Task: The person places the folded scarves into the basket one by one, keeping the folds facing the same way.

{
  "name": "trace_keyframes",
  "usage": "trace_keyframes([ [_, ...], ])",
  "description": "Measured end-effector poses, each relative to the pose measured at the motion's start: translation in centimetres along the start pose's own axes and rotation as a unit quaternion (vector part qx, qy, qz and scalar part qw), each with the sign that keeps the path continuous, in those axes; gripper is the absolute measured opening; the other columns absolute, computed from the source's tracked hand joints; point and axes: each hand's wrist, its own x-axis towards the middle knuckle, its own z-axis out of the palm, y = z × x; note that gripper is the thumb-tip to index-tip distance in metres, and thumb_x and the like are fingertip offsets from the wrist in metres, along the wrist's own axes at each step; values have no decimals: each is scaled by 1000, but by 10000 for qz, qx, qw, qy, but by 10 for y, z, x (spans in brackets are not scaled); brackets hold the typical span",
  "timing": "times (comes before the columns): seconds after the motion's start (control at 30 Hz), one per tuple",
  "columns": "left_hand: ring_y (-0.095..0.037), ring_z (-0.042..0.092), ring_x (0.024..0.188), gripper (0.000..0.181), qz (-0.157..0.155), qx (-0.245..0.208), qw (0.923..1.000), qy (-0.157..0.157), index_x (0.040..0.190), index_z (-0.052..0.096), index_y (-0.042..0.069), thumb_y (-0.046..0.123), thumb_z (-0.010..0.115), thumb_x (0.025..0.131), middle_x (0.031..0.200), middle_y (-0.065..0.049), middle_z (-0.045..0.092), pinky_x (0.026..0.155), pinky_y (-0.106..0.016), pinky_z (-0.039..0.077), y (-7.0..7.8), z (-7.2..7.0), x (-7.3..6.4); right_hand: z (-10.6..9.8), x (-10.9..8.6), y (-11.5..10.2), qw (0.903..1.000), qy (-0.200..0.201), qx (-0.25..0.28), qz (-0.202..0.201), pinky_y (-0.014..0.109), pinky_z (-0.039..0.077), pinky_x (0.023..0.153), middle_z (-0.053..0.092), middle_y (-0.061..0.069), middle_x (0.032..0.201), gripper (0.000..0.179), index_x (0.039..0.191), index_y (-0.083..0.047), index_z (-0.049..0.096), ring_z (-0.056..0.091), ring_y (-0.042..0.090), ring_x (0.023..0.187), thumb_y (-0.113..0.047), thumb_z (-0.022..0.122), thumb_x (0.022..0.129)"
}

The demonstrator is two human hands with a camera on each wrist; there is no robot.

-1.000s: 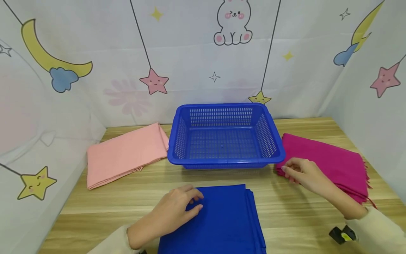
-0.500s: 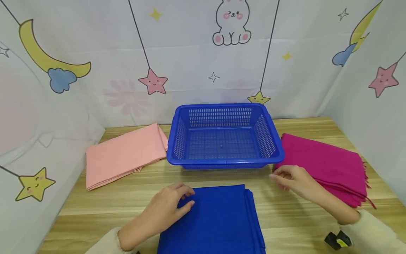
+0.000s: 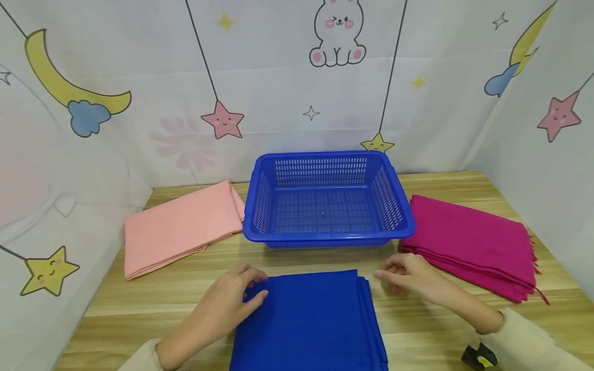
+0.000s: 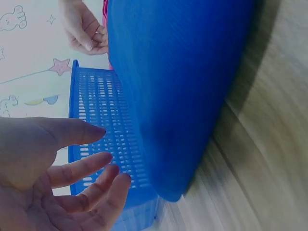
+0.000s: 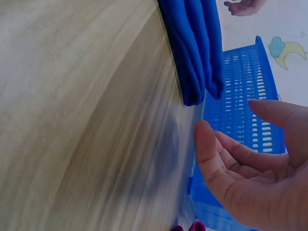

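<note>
A folded blue cloth (image 3: 308, 319) lies flat at the front middle of the table, its layered edge on the right. My left hand (image 3: 229, 299) hovers by the cloth's far left corner, fingers loosely bent and holding nothing. In the left wrist view the thumb and fingers of my left hand (image 4: 72, 173) stand apart, beside the cloth (image 4: 183, 86). To the right of the cloth's folded edge is my right hand (image 3: 413, 275), with nothing in its relaxed fingers. The right wrist view shows a gap between the thumb and fingers of my right hand (image 5: 255, 163), near the cloth's folds (image 5: 192, 53).
Behind the blue cloth stands a blue plastic basket (image 3: 329, 236) with slotted walls and nothing inside. A folded pink cloth (image 3: 181, 229) lies at the left. At the right is a folded magenta cloth (image 3: 468, 242) with fringe. A printed white curtain (image 3: 278, 77) encloses the wooden table (image 3: 158, 304).
My right hand has moved left and nearer, away from the magenta cloth toward the blue cloth's right edge. My left hand has shifted left to the blue cloth's far left corner.
</note>
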Motion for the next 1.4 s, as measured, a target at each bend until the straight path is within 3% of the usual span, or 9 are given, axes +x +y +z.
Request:
trace_keyframes([
  [0.17,-13,61,79,20,-407,-187,9988,-201,102,71,10,14,79,85,92,0,63,64,-22,52,-6,-3,-3,9,0,-2,9998,-127,149,24,35,56,52,66,8,75,32,102,5,68,64,23,60,-27,67,97],
  [0.47,-14,61,77,22,-765,-542,9956,-51,104,70,6,7,79,83,88,-1,61,65,-23,55,-18,-2,-8,22,0,-3,9993,-300,200,78,36,54,46,62,8,65,32,96,3,67,62,24,51,-29,69,96],
  [0.73,-12,60,79,28,-1382,-700,9878,-184,109,67,0,9,78,85,92,-4,63,67,-24,55,-24,-1,-10,26,0,-3,9975,-494,377,330,37,54,46,62,8,65,34,93,2,65,61,24,51,-32,68,96],
  [1.0,-7,58,71,33,-1533,-724,9852,-239,109,67,-6,13,80,84,87,-2,63,65,-26,53,-30,0,-11,30,1,-6,9964,-503,501,466,37,54,44,61,9,62,37,93,4,65,60,22,49,-33,69,95],
  [1.2,-6,61,67,28,-1753,-968,9788,-430,106,68,-7,11,77,87,83,-1,65,61,-24,53,-32,2,-11,35,2,-7,9965,-499,463,487,37,53,42,59,7,57,37,90,2,63,57,19,44,-34,72,92],
  [1.4,-8,62,66,22,-1729,-1020,9779,-587,99,70,-5,14,74,90,79,1,67,61,-23,53,-34,3,-13,39,3,-8,9963,-467,494,530,37,51,40,58,7,54,36,82,-2,61,55,17,41,-35,72,92],
])
